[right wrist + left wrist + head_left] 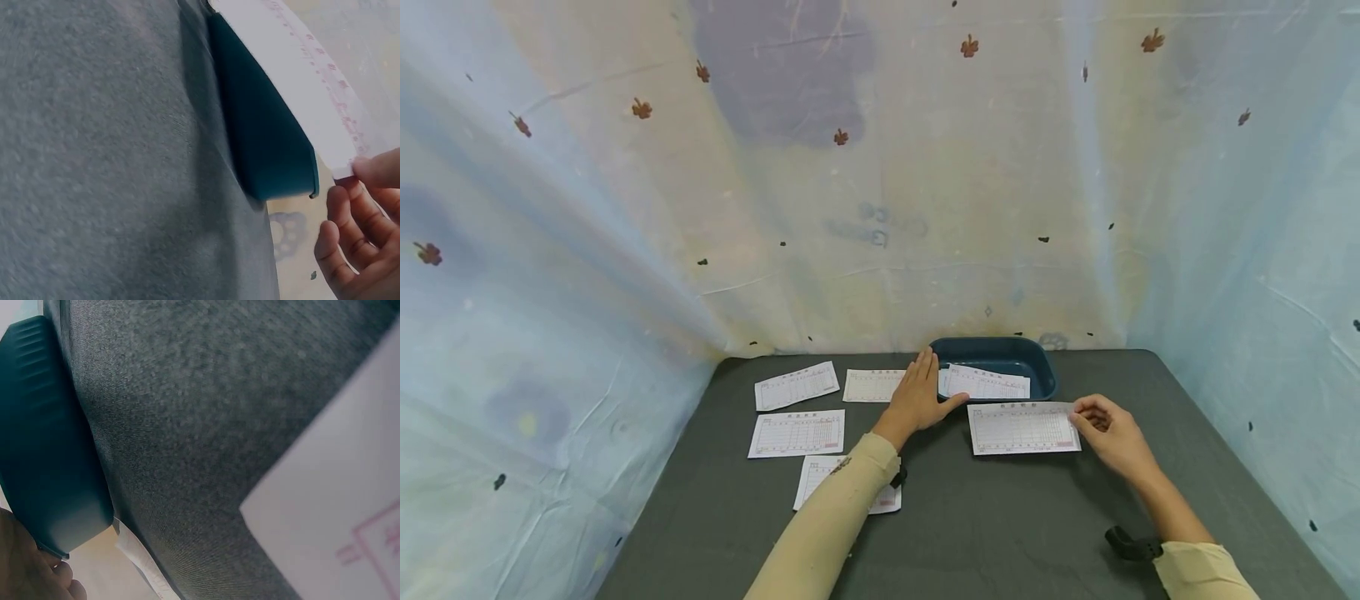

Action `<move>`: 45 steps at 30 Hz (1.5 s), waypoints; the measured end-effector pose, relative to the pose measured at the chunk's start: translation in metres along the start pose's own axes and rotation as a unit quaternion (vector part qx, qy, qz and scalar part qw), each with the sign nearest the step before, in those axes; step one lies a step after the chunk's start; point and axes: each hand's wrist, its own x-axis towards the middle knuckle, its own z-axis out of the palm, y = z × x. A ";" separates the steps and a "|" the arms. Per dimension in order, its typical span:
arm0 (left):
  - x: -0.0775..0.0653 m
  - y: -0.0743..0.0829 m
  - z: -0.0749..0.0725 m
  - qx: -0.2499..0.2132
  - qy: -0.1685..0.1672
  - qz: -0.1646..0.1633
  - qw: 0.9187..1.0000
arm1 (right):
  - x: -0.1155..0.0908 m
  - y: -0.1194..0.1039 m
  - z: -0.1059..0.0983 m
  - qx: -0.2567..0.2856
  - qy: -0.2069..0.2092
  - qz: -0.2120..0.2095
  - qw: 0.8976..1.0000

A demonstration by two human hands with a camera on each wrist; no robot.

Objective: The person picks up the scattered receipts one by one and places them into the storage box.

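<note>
My right hand [1107,433] pinches the right end of a white receipt pad [1024,429] between thumb and fingers, raised just in front of a dark teal tray [1043,367]. In the right wrist view the thumb [378,170] lies over the pad's end, and the tray wall [269,137] shows behind it. My left hand [917,398] is at the tray's left edge with straight fingers and the thumb spread toward the tray's front. Its curved fingertips [62,575] show by the tray's corner in the left wrist view. Inside the tray lie more printed slips [988,383].
Left of the tray, printed slips lie on the grey table [1000,533]: two at the back [797,386] [872,386], one nearer [797,434] and another partly under the left forearm [812,479]. A patterned curtain [880,208] hangs around the table's back and sides.
</note>
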 end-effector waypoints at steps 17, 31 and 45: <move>-0.005 0.003 -0.005 -0.001 0.000 0.001 1.000 | 0.017 -0.003 -0.009 0.023 0.103 -0.020 0.994; -0.006 0.004 -0.009 -0.003 -0.001 0.001 1.000 | 0.043 -0.012 0.003 0.028 0.126 -0.012 0.992; -0.005 0.002 -0.008 -0.006 -0.003 -0.001 1.000 | 0.069 -0.007 0.022 0.029 0.096 -0.005 0.995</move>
